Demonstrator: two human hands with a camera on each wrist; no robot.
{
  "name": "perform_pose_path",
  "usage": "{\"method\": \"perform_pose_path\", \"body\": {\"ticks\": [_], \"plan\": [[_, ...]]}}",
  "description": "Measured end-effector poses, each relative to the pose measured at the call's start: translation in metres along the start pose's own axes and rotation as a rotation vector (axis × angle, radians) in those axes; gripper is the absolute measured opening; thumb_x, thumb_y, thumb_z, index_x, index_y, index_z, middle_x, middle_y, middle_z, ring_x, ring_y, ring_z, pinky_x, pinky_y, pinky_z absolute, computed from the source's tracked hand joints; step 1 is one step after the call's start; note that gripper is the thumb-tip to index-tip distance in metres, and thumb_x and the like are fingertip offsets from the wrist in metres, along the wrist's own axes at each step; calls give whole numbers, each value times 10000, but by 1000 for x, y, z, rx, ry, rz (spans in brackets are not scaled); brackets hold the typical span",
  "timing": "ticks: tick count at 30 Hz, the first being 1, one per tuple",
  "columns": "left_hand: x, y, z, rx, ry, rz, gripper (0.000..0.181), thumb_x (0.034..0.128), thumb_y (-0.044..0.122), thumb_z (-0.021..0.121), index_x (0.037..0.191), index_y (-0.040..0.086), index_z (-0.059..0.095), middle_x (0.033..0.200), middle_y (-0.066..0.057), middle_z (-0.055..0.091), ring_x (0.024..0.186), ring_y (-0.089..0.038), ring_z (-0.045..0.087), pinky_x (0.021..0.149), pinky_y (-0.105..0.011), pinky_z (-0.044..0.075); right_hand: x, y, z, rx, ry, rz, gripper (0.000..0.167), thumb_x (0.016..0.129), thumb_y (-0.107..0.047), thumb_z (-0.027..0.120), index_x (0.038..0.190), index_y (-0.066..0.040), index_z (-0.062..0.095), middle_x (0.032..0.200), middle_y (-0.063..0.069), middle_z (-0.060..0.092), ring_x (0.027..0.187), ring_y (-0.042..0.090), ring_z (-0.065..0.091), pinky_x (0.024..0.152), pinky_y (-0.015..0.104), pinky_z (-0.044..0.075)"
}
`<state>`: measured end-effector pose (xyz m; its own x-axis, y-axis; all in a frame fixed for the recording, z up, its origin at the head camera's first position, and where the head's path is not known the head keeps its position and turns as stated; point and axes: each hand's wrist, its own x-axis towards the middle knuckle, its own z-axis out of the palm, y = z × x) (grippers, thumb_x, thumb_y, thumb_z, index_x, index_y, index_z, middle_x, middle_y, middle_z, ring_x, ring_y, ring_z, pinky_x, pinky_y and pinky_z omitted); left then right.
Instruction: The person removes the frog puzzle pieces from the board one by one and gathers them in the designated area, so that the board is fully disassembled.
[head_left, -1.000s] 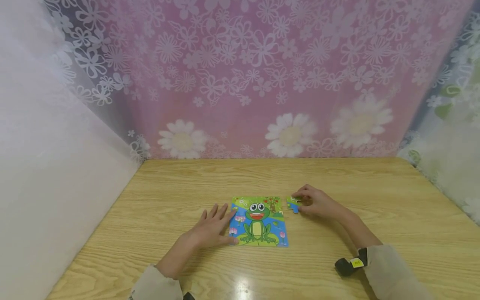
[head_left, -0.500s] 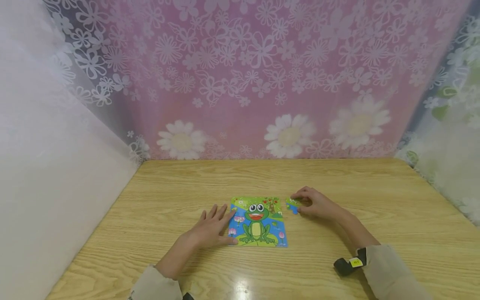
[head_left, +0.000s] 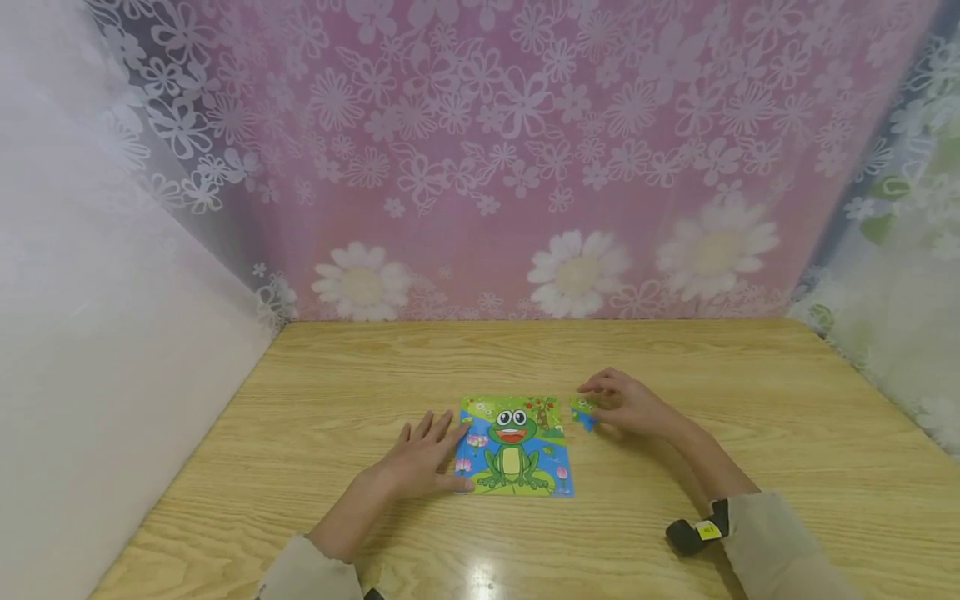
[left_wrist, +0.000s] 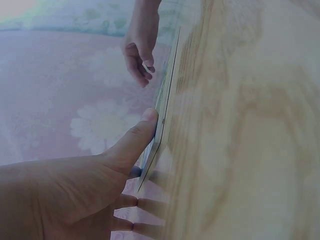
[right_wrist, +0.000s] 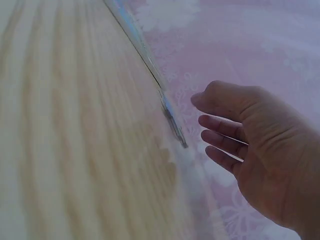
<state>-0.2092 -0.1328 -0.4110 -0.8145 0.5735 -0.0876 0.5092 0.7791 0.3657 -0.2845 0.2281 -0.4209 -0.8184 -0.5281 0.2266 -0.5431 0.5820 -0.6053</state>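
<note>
A square frog puzzle [head_left: 513, 454] lies on the wooden table in the head view. My left hand [head_left: 416, 462] rests at its left side with fingers spread, the thumb on the lower left corner. In the left wrist view that thumb [left_wrist: 135, 137] touches the puzzle's edge. Just right of the puzzle's upper right corner is a small green and blue puzzle piece [head_left: 582, 414]. My right hand [head_left: 633, 407] hovers just over this piece. The right wrist view shows the hand [right_wrist: 265, 135] apart from the piece [right_wrist: 171, 117], its fingers loosely bent and holding nothing.
The wooden table [head_left: 360, 358] reaches back to a pink floral curtain [head_left: 480, 167]. A white wall or sheet [head_left: 112, 333] borders the left side, and a pale floral curtain [head_left: 900, 333] the right. A black wrist camera [head_left: 686, 536] sits on the right wrist.
My right hand has let go of the small puzzle piece, and its fingers have lifted slightly off it. The left hand stays on the puzzle. The whole head view has shifted slightly.
</note>
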Motion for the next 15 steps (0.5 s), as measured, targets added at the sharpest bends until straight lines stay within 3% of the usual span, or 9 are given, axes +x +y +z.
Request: {"method": "perform_pose_path", "body": {"ticks": [15], "plan": [[-1,3,-3,-10,1,2,850,835,550,567,1465,86,233,1484,-227,112,1323,-460,39,1001,-632,69,40,-38,27,-13,-124,-64,291,840,-103,657,1119,-25,633,1056,69,550,941,232,511,772,386,455]]}}
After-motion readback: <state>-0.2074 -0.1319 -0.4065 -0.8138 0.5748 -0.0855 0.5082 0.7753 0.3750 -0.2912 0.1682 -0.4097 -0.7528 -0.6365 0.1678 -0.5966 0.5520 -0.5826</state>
